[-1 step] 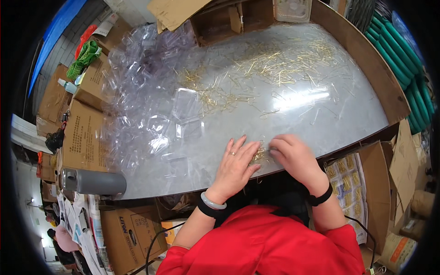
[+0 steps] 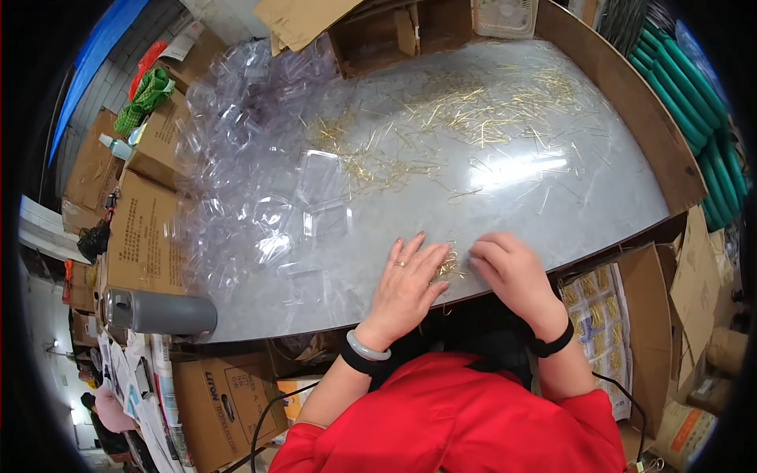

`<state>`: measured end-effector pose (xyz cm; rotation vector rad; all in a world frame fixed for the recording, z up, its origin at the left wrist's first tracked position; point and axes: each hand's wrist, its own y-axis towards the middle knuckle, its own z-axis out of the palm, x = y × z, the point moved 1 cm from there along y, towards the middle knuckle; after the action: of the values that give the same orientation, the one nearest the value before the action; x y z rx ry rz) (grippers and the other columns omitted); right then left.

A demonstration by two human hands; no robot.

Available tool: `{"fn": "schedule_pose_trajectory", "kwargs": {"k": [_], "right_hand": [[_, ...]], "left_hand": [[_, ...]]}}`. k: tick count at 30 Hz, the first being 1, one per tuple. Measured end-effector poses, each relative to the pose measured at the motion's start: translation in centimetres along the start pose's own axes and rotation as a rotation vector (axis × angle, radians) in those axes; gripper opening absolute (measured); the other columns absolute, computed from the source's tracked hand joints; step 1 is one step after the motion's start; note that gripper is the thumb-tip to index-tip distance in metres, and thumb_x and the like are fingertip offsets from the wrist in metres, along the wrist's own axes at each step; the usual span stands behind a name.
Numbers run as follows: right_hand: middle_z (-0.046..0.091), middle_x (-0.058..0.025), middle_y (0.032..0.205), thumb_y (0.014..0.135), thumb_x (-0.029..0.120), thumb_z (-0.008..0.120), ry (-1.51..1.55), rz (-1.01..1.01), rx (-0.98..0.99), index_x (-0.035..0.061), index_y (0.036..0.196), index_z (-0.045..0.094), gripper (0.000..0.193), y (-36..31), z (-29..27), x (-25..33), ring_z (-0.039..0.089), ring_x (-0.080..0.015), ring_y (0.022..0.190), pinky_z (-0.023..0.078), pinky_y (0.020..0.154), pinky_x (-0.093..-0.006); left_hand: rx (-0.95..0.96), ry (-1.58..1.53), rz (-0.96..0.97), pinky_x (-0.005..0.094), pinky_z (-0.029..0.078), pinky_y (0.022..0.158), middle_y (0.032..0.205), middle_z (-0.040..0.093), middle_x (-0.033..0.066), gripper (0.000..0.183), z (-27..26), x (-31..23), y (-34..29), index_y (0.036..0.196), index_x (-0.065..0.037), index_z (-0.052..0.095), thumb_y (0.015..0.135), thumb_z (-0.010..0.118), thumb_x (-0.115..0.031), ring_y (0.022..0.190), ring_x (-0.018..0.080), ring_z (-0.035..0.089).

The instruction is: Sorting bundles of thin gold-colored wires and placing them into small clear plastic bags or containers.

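Note:
My left hand (image 2: 404, 285) lies flat on the near edge of the grey table, fingers stretched out, with a ring on one finger. Beside and partly beneath its fingers is a small bunch of gold wire hooks (image 2: 451, 266). Just right of that bunch, apart from it, my right hand (image 2: 512, 272) is curled, thumb and fingertips drawn together. Whether a hook is in its fingertips is hidden. Farther off on the table lies a loose spread of gold wire hooks (image 2: 481, 114). A smaller heap of hooks (image 2: 378, 169) lies nearer, left of the middle.
Many clear plastic boxes (image 2: 244, 173) cover the table's left side. A grey flask (image 2: 162, 313) lies at the near left corner. Wooden boards (image 2: 631, 110) border the right side. At lower right, a carton holds packs of gold hooks (image 2: 595, 319). An open brown box (image 2: 374, 47) stands at the back.
My right hand has shifted very slightly right, away from the small bunch of hooks. My left hand stays in place.

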<state>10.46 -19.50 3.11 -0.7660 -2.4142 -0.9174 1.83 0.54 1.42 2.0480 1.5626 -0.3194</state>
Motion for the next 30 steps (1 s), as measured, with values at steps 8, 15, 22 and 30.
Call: {"fn": "schedule_pose_trajectory", "kwargs": {"k": [8,15,22,30], "right_hand": [[0.06,-0.0049,0.101,0.069,0.022,0.085,-0.049,-0.095,-0.031,0.0124,0.101,0.066,0.039,-4.8,2.8,3.5,0.057,-0.0269,0.096,0.044,0.086,-0.0418],[0.06,-0.001,0.097,0.073,0.01,0.08,-0.196,-0.149,-0.185,0.0127,0.094,0.065,0.026,-4.6,5.4,3.2,0.056,-0.0231,0.094,0.043,0.085,-0.0407],[0.062,-0.0067,0.097,0.075,0.003,0.077,-0.14,0.077,-0.238,0.009,0.091,0.064,0.021,-4.8,2.5,2.9,0.057,-0.0284,0.093,0.044,0.084,-0.0411],[0.066,-0.0044,0.089,0.078,0.008,0.075,-0.266,0.084,-0.196,0.0095,0.088,0.067,0.013,-1.4,2.3,1.1,0.06,-0.0275,0.09,0.045,0.082,-0.0407]], "left_hand": [[-0.076,-0.022,-0.017,0.0564,0.027,0.118,0.138,0.057,0.0127,0.047,0.7,0.3,-0.2,0.141,-0.007,0.051,0.095,0.059,-0.009,0.136,0.0383,0.046],[-0.087,-0.018,-0.018,0.0561,0.027,0.118,0.139,0.057,0.0114,0.049,0.5,0.3,-0.3,0.141,-0.007,0.052,0.093,0.053,0.001,0.136,0.0371,0.047],[-0.067,0.048,0.004,0.0533,0.026,0.119,0.139,0.055,0.0117,0.051,0.3,0.2,-0.4,0.14,-0.004,0.052,0.089,0.056,-0.001,0.137,0.0352,0.044],[-0.06,0.018,-0.013,0.0547,0.025,0.119,0.142,0.054,0.0123,0.057,0.2,-0.3,-0.4,0.144,-0.007,0.048,0.093,0.067,-0.022,0.139,0.0357,0.043]]}}
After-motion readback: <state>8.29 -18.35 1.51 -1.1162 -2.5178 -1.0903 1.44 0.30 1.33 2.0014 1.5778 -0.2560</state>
